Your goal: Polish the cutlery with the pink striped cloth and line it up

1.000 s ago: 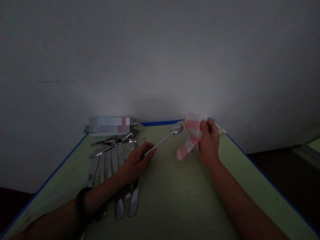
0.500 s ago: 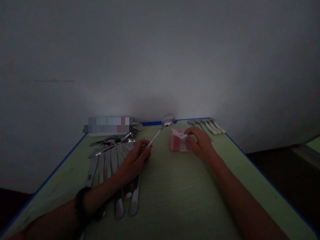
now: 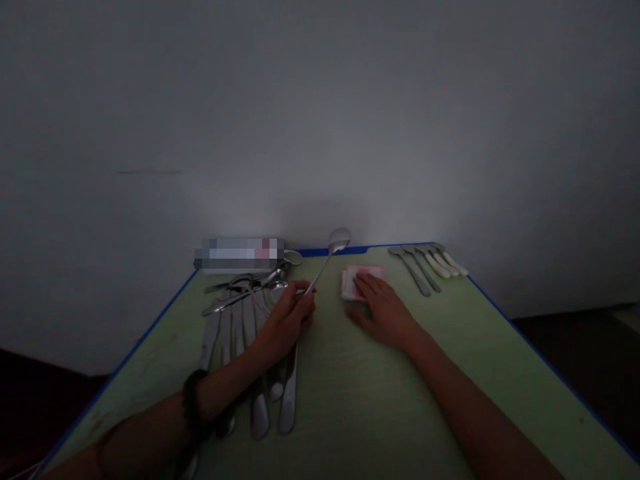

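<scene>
My left hand [image 3: 289, 315] is closed around the handle of a metal spoon [image 3: 339, 239], whose bowl points up and away towards the wall. To the right, my right hand [image 3: 383, 307] lies with fingers stretched over a folded pink and white cloth [image 3: 349, 285] on the table. The thumb is apart from the fingers, near the cloth's front edge. Beneath and beside my left forearm is a group of metal cutlery [image 3: 259, 407], handles towards me, partly hidden by the arm.
The green table [image 3: 345, 393] has a blue edge and stands against a grey wall [image 3: 330, 120]. At the back left sits a white box [image 3: 240, 255], its face blurred. Several spoons [image 3: 417, 275], some with white handles, lie in a row at the back right.
My right hand has gone from pinching the cloth's upper corner to lying flat on it; the cloth now looks folded over. The spoon stays in my left hand. The view has shifted slightly.
</scene>
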`<state>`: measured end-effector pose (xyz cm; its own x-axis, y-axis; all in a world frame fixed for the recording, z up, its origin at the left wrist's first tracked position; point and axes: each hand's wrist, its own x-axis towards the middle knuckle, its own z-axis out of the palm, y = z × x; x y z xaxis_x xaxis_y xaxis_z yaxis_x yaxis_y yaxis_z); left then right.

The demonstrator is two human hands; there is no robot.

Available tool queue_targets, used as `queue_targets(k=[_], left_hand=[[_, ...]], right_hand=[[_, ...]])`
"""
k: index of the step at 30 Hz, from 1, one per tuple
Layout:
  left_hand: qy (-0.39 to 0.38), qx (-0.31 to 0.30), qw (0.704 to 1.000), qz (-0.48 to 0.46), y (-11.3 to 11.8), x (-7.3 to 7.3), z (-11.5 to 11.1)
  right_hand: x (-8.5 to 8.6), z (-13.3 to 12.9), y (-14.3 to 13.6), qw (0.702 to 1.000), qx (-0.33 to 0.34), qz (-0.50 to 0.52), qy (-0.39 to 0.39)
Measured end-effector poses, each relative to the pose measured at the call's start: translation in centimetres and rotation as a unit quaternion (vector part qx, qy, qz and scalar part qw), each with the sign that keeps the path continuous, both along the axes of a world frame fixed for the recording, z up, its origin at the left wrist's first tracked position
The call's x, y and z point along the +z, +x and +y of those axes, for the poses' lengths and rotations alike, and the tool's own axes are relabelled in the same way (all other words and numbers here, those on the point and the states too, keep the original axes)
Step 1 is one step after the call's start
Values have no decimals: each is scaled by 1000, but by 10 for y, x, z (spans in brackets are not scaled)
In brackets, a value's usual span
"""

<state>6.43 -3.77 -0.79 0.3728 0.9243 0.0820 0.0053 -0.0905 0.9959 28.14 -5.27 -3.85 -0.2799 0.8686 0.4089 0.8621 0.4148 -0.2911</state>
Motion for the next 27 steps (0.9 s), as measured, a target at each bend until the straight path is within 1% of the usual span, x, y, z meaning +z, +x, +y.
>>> queue_targets(k=[2,4,6,10,11,12,14,16,18,22,27], left_hand=[[-8,-1,1000,-15,-1,-2,2],[-10,-2,1000,-25,-1,-4,4],[-16,-7,999,-34,-2,-6,5],[-36,-8,998,-45,-4,-6,4],[-44,-9,998,-49,-4,-5,4],[-53,-7,997,-53,-4,-4,4],[-69,-5,996,-57,-4,-3,4],[-81,0,995,-62,-4,-2,4],[-93,10,993,-73,-4,-3,4],[-127,12,987,-96,-4,-4,4],[-167,3,981,-98,-4,1,4]], right_hand=[[-5,8,-9,999,-32,-7,6],[-6,18,-16,998,-70,-4,7],[-2,28,-21,994,-108,9,-1],[6,42,-28,981,-181,60,-40],[7,44,-29,980,-181,70,-44],[8,46,-30,982,-168,78,-42],[6,47,-31,991,-109,79,-20],[2,47,-30,997,-47,55,8],[-3,47,-30,999,-21,12,26],[-6,45,-31,999,-35,-18,19],[-1,42,-32,994,-111,-19,16]])
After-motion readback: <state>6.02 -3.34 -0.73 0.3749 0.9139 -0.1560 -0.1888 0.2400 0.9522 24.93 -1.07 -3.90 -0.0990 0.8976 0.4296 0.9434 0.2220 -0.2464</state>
